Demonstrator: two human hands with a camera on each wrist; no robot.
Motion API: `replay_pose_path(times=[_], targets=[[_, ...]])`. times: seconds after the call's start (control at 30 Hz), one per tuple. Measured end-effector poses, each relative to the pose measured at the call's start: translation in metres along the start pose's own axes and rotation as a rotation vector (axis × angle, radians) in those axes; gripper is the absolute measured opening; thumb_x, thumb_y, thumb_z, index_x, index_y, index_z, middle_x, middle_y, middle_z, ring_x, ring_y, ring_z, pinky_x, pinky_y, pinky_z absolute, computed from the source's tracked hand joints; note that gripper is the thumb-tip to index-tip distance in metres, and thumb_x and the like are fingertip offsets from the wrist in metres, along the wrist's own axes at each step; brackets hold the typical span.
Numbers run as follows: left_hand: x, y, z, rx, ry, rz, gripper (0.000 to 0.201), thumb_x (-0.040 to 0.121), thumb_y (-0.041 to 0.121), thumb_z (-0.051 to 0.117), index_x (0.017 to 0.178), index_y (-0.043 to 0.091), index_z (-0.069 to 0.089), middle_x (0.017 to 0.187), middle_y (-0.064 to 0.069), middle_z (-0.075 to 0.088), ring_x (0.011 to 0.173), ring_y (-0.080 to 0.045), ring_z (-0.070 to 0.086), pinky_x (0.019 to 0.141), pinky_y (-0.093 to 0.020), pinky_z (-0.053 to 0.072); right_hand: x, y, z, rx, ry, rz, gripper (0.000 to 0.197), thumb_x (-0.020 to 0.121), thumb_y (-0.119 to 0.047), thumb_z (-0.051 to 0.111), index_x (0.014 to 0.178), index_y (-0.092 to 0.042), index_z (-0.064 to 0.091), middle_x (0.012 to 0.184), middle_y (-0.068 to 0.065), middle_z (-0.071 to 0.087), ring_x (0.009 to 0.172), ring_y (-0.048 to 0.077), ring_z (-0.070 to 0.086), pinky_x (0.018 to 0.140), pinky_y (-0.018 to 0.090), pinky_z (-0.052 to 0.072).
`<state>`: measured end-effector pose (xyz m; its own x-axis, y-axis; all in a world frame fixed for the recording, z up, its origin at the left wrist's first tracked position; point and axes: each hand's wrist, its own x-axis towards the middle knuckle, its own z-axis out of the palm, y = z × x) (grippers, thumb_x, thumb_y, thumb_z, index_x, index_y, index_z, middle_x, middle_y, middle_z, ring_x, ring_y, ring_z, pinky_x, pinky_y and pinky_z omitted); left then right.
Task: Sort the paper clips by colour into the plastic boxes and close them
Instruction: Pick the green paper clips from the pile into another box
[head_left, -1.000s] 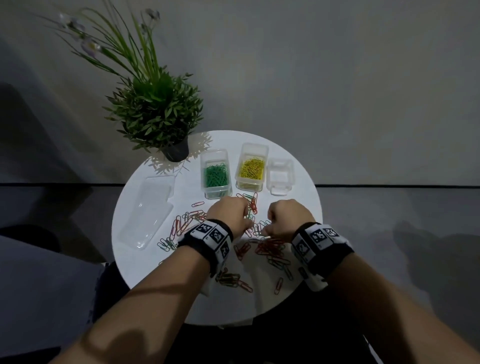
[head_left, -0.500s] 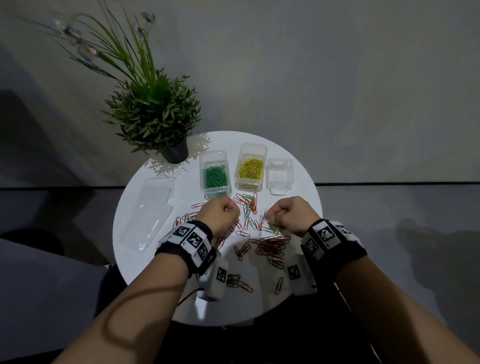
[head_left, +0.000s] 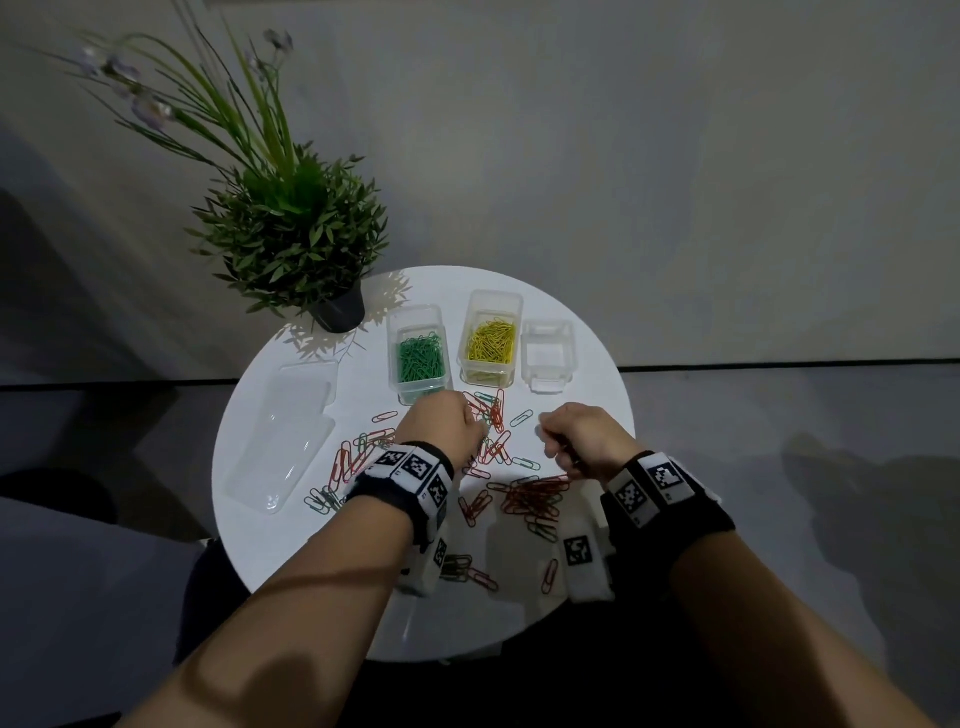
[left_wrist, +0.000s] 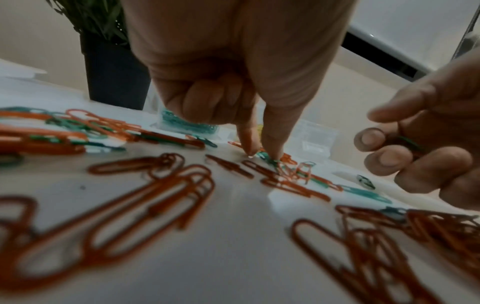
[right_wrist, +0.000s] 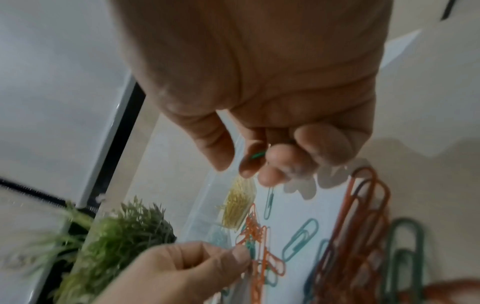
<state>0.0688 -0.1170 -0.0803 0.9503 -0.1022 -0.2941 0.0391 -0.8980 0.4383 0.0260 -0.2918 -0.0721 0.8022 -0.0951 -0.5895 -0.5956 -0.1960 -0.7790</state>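
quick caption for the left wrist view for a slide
Left hand pinches a green clip from mixed red and green clips on the white table.

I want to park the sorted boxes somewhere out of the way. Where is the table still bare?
Bare: the near rim of the table below the clear lid, and the far right edge beside the empty box. Crowded: the middle, where loose clips lie under both hands.
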Motion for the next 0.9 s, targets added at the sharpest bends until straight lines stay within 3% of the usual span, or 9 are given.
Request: replay_pose_path(times=[0.1,0.17,0.23,0.33,0.47,0.6,0.7,0.8,0.9], targets=[[0.001,0.004,0.000,0.050,0.012,0.002,0.010,0.079,0.028,0.070,0.076,0.020,0.065,0.083,0.000,0.066,0.080,-0.020,0.062,0.069,-0.028,0.050,0.002,-0.003,0.003,-0.403,0.166,-0.185,0.005,0.081,-0.016,0.066,0.081,-0.019,0.063,0.065,-0.002,0.064,0.055,0.017,0.060,0.052,0.022,0.047],[0.002,0.004,-0.002,0.073,-0.001,0.008,0.002,0.078,0.023,0.069,0.077,0.023,0.067,0.086,0.002,0.066,0.083,-0.019,0.062,0.071,-0.028,0.051,0.009,-0.009,0.004,-0.726,0.154,-0.256,0.023,0.082,-0.013,0.062,0.097,-0.030,0.066,0.087,-0.002,0.068,0.082,0.019,0.067,0.069,0.024,0.050],[0.001,0.002,-0.003,0.099,-0.013,0.014,0.007,0.078,0.020,0.067,0.076,0.026,0.069,0.089,0.004,0.067,0.086,-0.018,0.063,0.072,-0.028,0.051,0.016,-0.016,0.004,-0.937,0.156,-0.324,0.030,0.084,-0.016,0.062,0.109,-0.032,0.066,0.108,-0.001,0.067,0.103,0.021,0.061,0.081,0.027,0.046],[-0.001,0.000,-0.004,0.131,-0.003,0.048,0.006,0.080,0.022,0.067,0.080,0.026,0.072,0.090,0.004,0.068,0.087,-0.019,0.064,0.073,-0.029,0.052,0.020,-0.021,0.009,-1.058,0.137,-0.381,0.020,0.086,-0.021,0.063,0.105,-0.025,0.068,0.108,0.001,0.067,0.105,0.022,0.059,0.080,0.029,0.045],[-0.002,0.000,-0.003,0.192,0.029,0.090,0.009,0.081,0.022,0.065,0.085,0.025,0.073,0.093,0.002,0.069,0.089,-0.020,0.064,0.075,-0.030,0.053,0.023,-0.021,0.019,-1.182,0.103,-0.400,0.015,0.090,-0.013,0.050,0.098,-0.015,0.063,0.102,0.007,0.067,0.096,0.027,0.061,0.069,0.029,0.043],[0.002,0.000,-0.002,0.218,-0.008,0.108,0.006,0.081,0.021,0.063,0.080,0.021,0.069,0.088,0.000,0.068,0.085,-0.021,0.064,0.071,-0.031,0.053,0.017,-0.021,0.018,-1.036,0.028,-0.331,0.009,0.088,-0.021,0.047,0.092,-0.016,0.053,0.105,0.010,0.063,0.096,0.029,0.057,0.073,0.030,0.043],[0.003,-0.009,0.000,0.228,-0.099,0.131,0.010,0.083,0.028,0.063,0.084,0.018,0.064,0.086,-0.001,0.067,0.083,-0.022,0.063,0.072,-0.033,0.053,0.009,-0.018,0.006,-0.814,0.000,-0.291,0.022,0.095,-0.020,0.040,0.091,-0.006,0.056,0.105,0.015,0.062,0.098,0.032,0.056,0.081,0.036,0.044],[0.002,-0.020,0.002,0.183,-0.135,0.166,0.012,0.085,0.029,0.059,0.084,0.017,0.059,0.086,-0.001,0.065,0.079,-0.021,0.062,0.073,-0.037,0.054,0.006,-0.006,-0.003,-0.625,0.036,-0.262,0.023,0.096,-0.022,0.042,0.080,-0.009,0.054,0.091,0.013,0.063,0.090,0.033,0.058,0.081,0.039,0.047],[-0.001,-0.024,0.001,0.080,-0.126,0.204,0.007,0.086,0.023,0.055,0.083,0.016,0.057,0.085,-0.003,0.064,0.079,-0.023,0.060,0.074,-0.041,0.053,0.004,0.002,-0.004,-0.578,-0.017,-0.223,0.016,0.086,-0.008,0.039,0.083,-0.015,0.054,0.082,0.012,0.064,0.083,0.033,0.063,0.075,0.042,0.052]])
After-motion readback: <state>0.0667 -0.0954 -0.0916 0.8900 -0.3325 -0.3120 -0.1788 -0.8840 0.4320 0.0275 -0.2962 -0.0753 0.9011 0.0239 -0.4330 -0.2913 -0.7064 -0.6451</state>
